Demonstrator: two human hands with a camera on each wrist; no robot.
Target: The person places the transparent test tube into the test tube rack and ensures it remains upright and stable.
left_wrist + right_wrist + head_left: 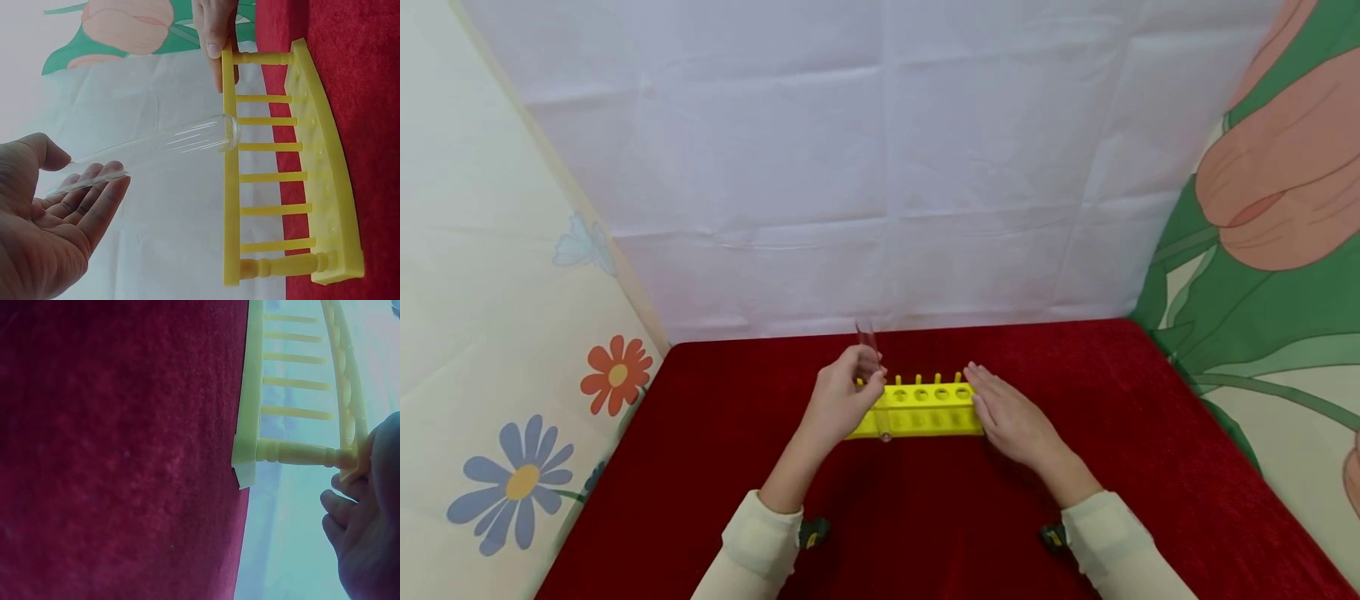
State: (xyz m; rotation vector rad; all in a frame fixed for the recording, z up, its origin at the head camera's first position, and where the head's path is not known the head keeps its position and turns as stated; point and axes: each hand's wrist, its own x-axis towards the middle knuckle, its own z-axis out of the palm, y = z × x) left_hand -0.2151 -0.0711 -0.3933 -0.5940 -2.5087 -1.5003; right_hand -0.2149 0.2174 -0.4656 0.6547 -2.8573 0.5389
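Observation:
My left hand (844,396) pinches a clear glass test tube (866,335) between thumb and fingers, above the left part of a yellow test tube rack (932,421). The tube (194,136) slants, and its lower end overlaps the rack's top plate (231,200) in the left wrist view. At the rack's right end rests my right hand (1011,417), fingers mostly straight and touching the end of the top plate. In the right wrist view, the fingertips of that hand (375,531) show beside the end post (300,453). The rack stands upright, with round holes and a row of pegs.
Under the rack lies a red cloth (910,517) covering the table. A creased white sheet (850,167) hangs behind it. Flower-printed panels stand on the left (475,292) and right (1285,333). Dark straps (814,532) show by the sleeves.

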